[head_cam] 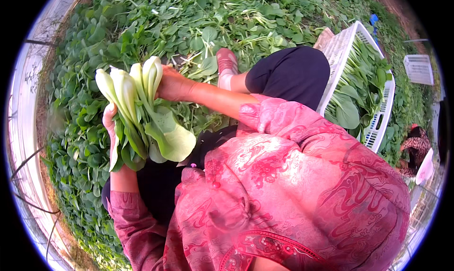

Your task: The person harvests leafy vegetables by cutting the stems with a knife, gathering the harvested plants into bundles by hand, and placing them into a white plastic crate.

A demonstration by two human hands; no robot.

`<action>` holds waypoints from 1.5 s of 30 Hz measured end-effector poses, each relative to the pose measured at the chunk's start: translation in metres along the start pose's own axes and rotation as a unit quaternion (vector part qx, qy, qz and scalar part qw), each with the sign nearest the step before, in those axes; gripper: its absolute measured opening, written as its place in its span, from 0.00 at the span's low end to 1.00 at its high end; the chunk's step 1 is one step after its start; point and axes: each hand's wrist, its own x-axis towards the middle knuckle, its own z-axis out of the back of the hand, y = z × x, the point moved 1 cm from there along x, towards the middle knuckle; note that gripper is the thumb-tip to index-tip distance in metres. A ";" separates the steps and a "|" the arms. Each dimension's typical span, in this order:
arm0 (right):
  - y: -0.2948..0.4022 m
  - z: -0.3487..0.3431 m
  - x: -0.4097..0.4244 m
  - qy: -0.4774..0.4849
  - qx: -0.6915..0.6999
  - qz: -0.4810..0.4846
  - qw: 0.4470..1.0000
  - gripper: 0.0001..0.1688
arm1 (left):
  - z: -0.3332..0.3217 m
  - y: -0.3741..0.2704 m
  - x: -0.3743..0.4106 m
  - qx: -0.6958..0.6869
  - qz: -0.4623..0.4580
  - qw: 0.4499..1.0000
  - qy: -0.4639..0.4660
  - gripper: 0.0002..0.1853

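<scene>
A bunch of pale-stemmed bok choy is held up before me, its white bases pointing away and its leaves hanging towards my lap. My left hand wraps the bunch from the left, thumb along the side and the other fingers hidden behind the leaves. From the right, my right hand grips the rightmost stem bases, its fingertips hidden by them. One broad leaf spreads over my dark trousers.
A white plastic crate of leafy greens stands at my right, beside my bent knee. Growing greens cover the left side; loose leaves litter the ground ahead. Another person and a second crate are farther right.
</scene>
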 end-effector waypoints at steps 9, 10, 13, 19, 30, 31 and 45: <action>0.022 0.034 -0.034 -0.118 -0.051 -0.073 0.989 0.36 | 0.019 -0.027 -0.001 0.123 -0.053 0.991 0.009 0.36; 0.015 0.046 -0.043 -0.176 0.028 -0.090 0.980 0.39 | 0.010 -0.020 0.007 0.150 -0.063 0.986 0.038 0.35; 0.027 0.037 -0.057 -0.167 0.005 -0.064 0.984 0.45 | 0.014 -0.009 0.029 0.224 -0.089 0.970 0.018 0.30; 0.037 0.023 -0.065 -0.122 0.028 -0.050 0.991 0.46 | -0.010 0.027 0.043 0.190 -0.078 0.978 -0.031 0.31; 0.055 0.097 -0.119 -0.258 0.225 0.055 0.938 0.34 | -0.119 0.056 0.044 0.169 -0.092 0.972 0.135 0.36; 0.058 0.110 -0.128 -0.260 0.248 0.057 0.931 0.32 | -0.131 0.057 0.046 0.192 -0.086 0.960 0.185 0.38; 0.116 0.293 -0.409 -0.344 -0.472 -0.269 0.766 0.39 | -0.112 0.029 0.066 0.167 -0.024 0.967 0.189 0.33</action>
